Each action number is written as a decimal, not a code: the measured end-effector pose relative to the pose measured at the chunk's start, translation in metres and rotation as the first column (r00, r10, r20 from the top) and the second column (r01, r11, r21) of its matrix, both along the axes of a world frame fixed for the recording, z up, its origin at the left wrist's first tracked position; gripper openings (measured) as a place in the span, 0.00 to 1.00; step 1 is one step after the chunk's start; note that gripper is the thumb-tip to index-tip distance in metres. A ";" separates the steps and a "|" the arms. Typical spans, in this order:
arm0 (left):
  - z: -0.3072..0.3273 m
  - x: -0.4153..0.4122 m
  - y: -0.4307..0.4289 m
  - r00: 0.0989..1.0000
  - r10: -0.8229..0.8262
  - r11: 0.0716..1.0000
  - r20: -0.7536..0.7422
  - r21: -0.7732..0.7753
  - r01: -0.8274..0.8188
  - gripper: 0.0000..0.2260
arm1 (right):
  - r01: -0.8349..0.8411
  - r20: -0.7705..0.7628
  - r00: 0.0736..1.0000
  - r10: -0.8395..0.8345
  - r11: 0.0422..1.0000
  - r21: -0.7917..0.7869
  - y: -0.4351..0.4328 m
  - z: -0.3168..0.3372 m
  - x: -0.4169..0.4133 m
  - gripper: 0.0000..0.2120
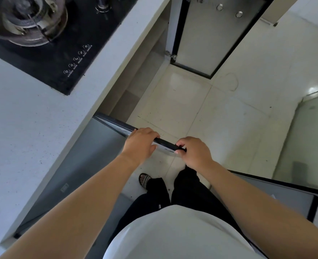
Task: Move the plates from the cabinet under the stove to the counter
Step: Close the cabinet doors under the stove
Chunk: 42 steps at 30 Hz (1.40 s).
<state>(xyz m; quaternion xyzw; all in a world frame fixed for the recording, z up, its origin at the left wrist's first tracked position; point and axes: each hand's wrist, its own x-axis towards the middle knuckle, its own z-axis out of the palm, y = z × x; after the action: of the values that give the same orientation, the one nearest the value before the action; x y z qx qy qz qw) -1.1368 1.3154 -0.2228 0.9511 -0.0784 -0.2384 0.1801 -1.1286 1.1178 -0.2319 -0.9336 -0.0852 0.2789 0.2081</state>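
Gripping the cabinet door (117,126) top edge, left hand (138,144) and right hand (194,153) fingers curled closed; plates unseen, probably heavy and fragile, best lifted under rims.

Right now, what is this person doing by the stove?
A person stands at the white counter beside the gas stove. Both the left hand and the right hand grip the top edge of a cabinet door that is swung open below the counter. A second cabinet door further along also stands open. No plates show in this view, and none are on the counter.
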 end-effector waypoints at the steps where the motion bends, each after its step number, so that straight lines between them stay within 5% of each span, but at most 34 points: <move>1: 0.000 0.003 0.000 1.000 0.015 1.000 0.008 0.000 -0.015 0.17 | 0.004 0.009 1.000 -0.004 1.000 -0.004 -0.002 0.000 0.006 0.10; 12: -0.002 0.070 -0.024 0.979 0.203 0.978 0.032 0.047 -0.204 0.23 | -0.091 0.141 0.986 0.087 0.996 0.020 -0.022 -0.009 0.128 0.09; 23: -0.005 0.142 -0.043 0.799 0.599 0.798 0.053 0.052 -0.601 0.24 | -0.441 0.237 0.882 0.408 0.891 0.106 0.000 -0.018 0.265 0.10; 42: -0.034 0.183 -0.033 0.682 0.722 0.670 0.116 0.131 -0.731 0.36 | -0.637 0.491 0.655 0.574 0.769 -0.049 0.053 -0.030 0.347 0.20</move>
<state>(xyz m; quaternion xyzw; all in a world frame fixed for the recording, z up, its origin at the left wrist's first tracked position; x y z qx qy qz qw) -0.9540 1.2823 -0.2573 0.9214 0.3215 -0.1270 0.1777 -0.7821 1.1707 -0.2617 -0.8744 -0.4581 0.0865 0.1343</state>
